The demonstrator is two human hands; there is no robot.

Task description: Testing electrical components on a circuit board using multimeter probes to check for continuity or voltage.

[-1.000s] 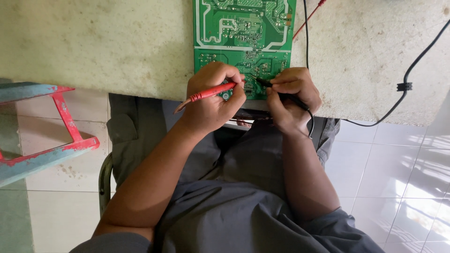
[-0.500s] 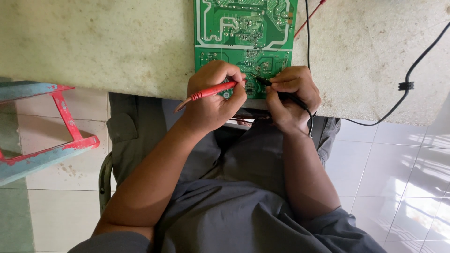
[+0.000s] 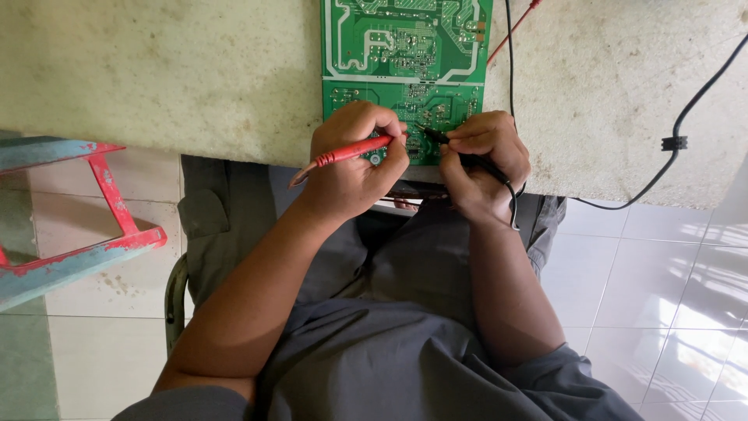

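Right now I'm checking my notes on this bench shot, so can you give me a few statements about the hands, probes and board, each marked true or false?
1. The left hand holds a red probe. True.
2. The right hand is empty. False: it grips a black probe.
3. The circuit board is blue. False: it is green.
4. Both probe tips meet the board's near edge. True.
5. A black cable lies on the table, right of the board. True.
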